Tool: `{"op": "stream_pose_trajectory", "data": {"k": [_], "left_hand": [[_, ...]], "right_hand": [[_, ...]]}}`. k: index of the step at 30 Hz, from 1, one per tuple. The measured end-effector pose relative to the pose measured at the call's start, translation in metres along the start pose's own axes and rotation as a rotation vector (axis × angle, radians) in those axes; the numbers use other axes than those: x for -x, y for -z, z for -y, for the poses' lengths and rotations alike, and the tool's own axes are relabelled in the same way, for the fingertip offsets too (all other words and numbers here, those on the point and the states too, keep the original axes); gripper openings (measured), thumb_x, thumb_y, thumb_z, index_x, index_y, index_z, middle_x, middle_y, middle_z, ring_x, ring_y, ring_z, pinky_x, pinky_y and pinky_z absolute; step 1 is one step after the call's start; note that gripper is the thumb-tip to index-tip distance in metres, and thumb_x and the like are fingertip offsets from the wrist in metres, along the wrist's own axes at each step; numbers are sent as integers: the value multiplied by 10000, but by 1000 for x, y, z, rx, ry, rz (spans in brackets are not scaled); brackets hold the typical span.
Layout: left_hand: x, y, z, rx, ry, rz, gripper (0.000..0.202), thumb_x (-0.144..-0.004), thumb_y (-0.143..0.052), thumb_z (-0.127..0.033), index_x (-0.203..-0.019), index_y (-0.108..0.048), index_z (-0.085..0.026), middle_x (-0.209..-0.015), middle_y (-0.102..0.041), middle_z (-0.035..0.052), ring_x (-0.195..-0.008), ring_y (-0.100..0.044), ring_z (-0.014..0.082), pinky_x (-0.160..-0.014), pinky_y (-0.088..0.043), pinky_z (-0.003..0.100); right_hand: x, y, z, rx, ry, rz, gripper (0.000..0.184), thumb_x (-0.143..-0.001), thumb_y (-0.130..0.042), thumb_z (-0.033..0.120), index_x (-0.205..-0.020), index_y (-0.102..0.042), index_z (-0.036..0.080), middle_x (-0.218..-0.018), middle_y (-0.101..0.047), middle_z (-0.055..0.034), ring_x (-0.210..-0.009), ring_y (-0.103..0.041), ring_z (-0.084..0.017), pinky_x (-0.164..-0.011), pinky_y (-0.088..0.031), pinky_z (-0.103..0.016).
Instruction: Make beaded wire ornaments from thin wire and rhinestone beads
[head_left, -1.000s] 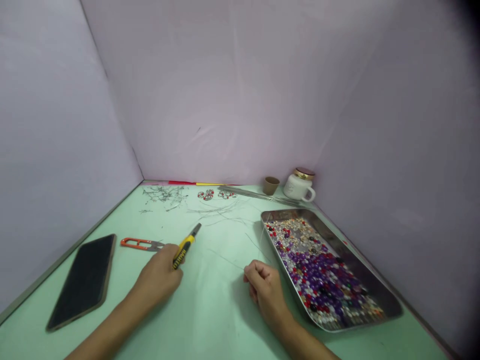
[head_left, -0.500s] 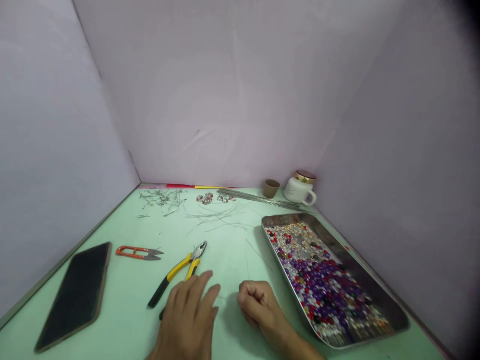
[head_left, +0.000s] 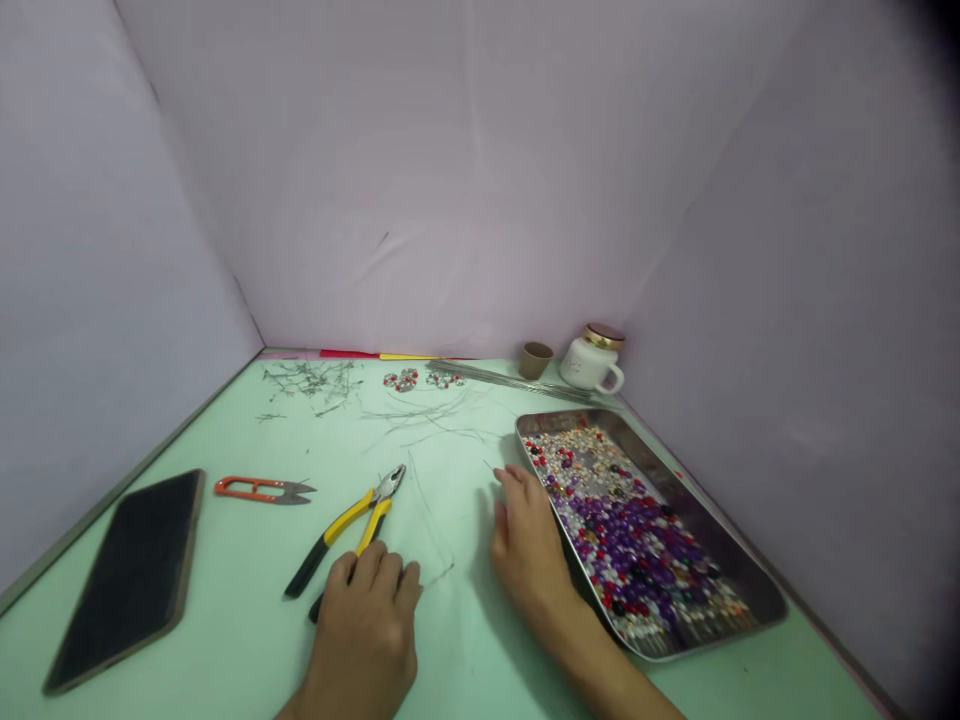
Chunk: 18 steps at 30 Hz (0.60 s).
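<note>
"Hands?"
"My left hand (head_left: 367, 620) curls beside the pliers (head_left: 386, 488), a thin wire (head_left: 441, 574) at its fingertips; my right hand (head_left: 529, 550) bends by the bead tray (head_left: 712, 515). I can't tell either's grip."
"The wire?"
"Between them; probably light, springy. I'd pinch near an end."

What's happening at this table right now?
The left hand is beside the pliers, which lie with handles spread; a thin bent wire shows near its fingers, though whether it is gripped is unclear. The right hand is at the left edge of the metal tray of mixed beads. Orange snips and a phone lie on the left.
</note>
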<state>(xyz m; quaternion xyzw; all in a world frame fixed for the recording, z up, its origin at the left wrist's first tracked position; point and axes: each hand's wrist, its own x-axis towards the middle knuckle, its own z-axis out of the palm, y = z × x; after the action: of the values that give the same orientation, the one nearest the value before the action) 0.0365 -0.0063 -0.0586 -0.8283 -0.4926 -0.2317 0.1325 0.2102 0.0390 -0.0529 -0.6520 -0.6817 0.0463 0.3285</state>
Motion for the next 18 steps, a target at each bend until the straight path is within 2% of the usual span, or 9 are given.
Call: {"op": "stream_pose_trajectory", "data": {"k": [2, 4, 8, 11, 13, 15, 18], "left_hand": [[0, 0, -1, -5, 22, 27, 250, -690, -436, -46, -809, -631, -147, -696, -571, 75, -780, -500, 244, -660, -364, 390], [-1, 0, -3, 0, 36, 49, 238, -703, -446, -62, -825, -630, -152, -711, -570, 76, -787, -496, 241, -657, -371, 384], [-4, 1, -8, 35, -19, 109, 354, -635, -466, -43, -938, -610, -154, -849, -579, 108, -895, -471, 269, -740, -376, 432], [-4, 2, -12, 50, -38, 188, 450, -601, -477, -47, -1031, -571, -142, -978, -560, 135, -972, -447, 292, -817, -350, 481], [-3, 3, -13, 64, -25, 214, 452, -618, -476, -63, -1059, -549, -132, -1029, -541, 148, -1000, -436, 301, -845, -333, 505], [-2, 6, -13, 101, -27, 186, 419, -650, -467, -70, -1061, -537, -117, -1042, -529, 154, -1007, -432, 302, -857, -325, 515], [-2, 12, -10, 211, -42, 68, 344, -698, -442, -51, -1028, -525, -99, -1015, -523, 151, -990, -443, 280, -854, -342, 494]], "right_hand": [[-5, -5, 0, 212, -5, 62, 398, -669, -399, 1, -1044, -519, 55, -1100, -471, -188, -1025, -416, -264, -858, -347, -368], [-7, -8, 1, 385, -31, 127, 351, -636, -404, -39, -930, -563, 70, -996, -522, -174, -929, -463, -261, -803, -373, -361], [-7, -2, 4, 629, 57, 200, 264, -719, -354, -45, -763, -569, 102, -757, -557, -134, -728, -505, -237, -684, -389, -350], [-6, 4, 5, 706, 155, 225, 265, -752, -333, -39, -739, -560, 97, -711, -568, -139, -669, -517, -232, -629, -381, -337], [-5, 7, 6, 706, 145, 245, 261, -761, -331, -33, -730, -553, 101, -701, -579, -142, -645, -532, -230, -606, -377, -331], [-4, 10, 6, 679, 106, 286, 252, -766, -335, -28, -734, -547, 104, -700, -590, -138, -638, -550, -225, -599, -377, -323], [-1, 14, 7, 660, 56, 333, 230, -768, -349, -24, -755, -540, 103, -734, -598, -135, -665, -571, -215, -597, -379, -302]]}}
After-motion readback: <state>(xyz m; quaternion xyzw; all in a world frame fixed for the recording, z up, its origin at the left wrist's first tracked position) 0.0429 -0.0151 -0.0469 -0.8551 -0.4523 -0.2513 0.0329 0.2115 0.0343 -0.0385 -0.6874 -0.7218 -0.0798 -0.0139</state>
